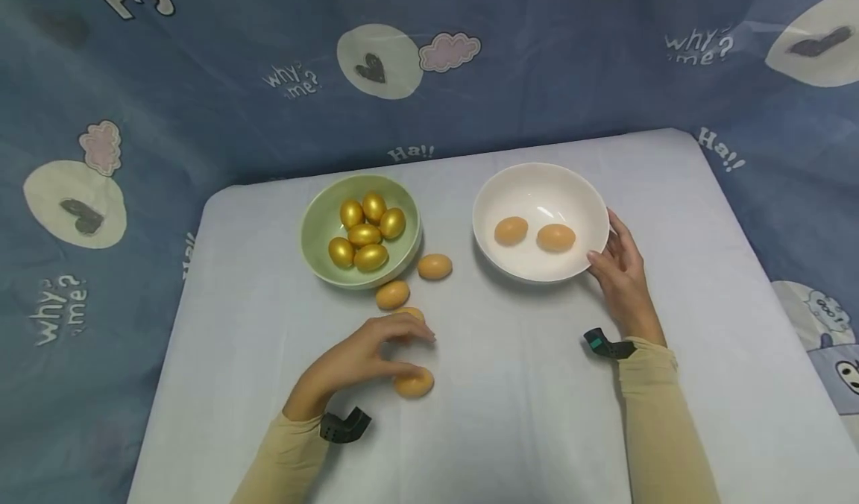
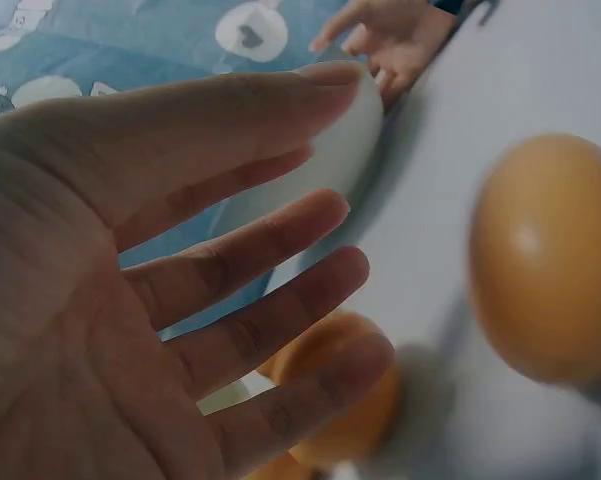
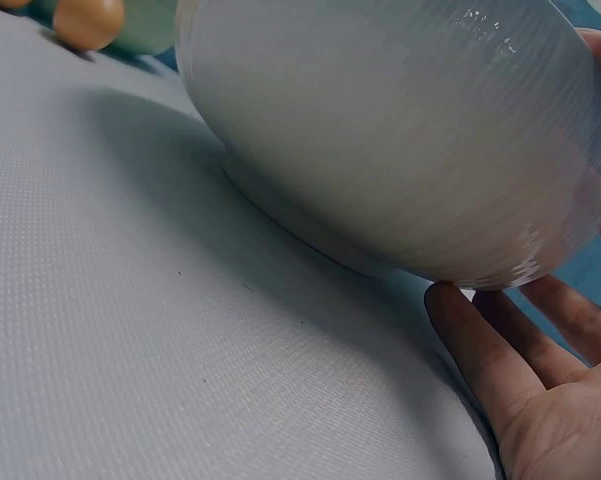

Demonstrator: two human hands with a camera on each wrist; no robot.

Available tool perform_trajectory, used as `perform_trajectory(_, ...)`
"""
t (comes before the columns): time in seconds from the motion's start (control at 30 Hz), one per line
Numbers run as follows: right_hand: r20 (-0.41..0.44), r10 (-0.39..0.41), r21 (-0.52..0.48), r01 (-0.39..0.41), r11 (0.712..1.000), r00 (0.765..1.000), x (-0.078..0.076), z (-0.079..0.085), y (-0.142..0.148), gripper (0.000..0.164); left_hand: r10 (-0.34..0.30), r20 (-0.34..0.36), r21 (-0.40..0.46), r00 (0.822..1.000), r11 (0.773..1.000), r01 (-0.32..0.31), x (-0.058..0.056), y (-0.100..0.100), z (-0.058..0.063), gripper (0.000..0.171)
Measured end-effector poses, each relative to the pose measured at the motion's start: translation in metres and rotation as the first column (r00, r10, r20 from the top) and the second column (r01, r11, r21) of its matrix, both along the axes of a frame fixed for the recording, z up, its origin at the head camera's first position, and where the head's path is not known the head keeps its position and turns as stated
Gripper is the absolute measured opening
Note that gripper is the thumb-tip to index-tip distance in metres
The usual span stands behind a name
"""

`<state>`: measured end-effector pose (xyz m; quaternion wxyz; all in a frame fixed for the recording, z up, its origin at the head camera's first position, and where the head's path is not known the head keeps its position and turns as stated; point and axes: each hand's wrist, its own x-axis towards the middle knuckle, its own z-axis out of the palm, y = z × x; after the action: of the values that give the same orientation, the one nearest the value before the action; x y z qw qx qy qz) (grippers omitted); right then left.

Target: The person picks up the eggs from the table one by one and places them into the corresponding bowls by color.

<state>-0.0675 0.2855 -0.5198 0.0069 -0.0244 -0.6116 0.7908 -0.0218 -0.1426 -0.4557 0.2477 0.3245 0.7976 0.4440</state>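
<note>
1. Left hand (image 1: 365, 351): fingers extended and spread, holding nothing. Thumb overlaps the nearest loose brown egg (image 1: 416, 386) in the head view; left wrist view shows a gap between them.
2. Right hand (image 1: 624, 280): grips the white bowl (image 1: 495, 198) at its right side, thumb at the rim, fingers against the underside. Hands well apart.
3. White bowl contents: two brown eggs (image 1: 555, 238), side by side.
4. White tabletop (image 1: 510, 385): four loose brown eggs, one partly hidden by the left hand.
5. Green bowl (image 1: 317, 224), left of white bowl: six golden eggs (image 1: 364, 235).
</note>
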Motion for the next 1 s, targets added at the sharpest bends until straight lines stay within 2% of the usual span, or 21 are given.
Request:
perform_trajectory(0.17, -0.007, 0.002, 0.0, -0.002, 1.0, 1.0, 0.0, 0.0, 0.001, 0.073, 0.013, -0.036, -0.03, 0.999, 0.999, -0.014, 0.013, -0.009, -0.009, 0.044)
perform_trajectory(0.4, 0.0, -0.007, 0.018, 0.007, 1.0, 1.0, 0.0, 0.001, 0.0, 0.074, -0.018, -0.062, 0.021, 0.998, 1.0, 0.019, 0.025, -0.012, -0.021, 0.043)
perform_trajectory(0.7, 0.012, -0.018, 0.017, 0.018, 1.0, 1.0, 0.0, 0.001, 0.0, 0.074, -0.042, -0.048, -0.02, 0.998, 0.999, 0.041, 0.027, -0.006, -0.025, 0.035)
perform_trajectory(1.0, 0.011, -0.019, 0.018, 0.018, 1.0, 1.0, -0.001, 0.0, 0.0, 0.075, -0.029, -0.033, -0.045, 0.999, 0.999, 0.027, 0.027, -0.003, -0.023, 0.033)
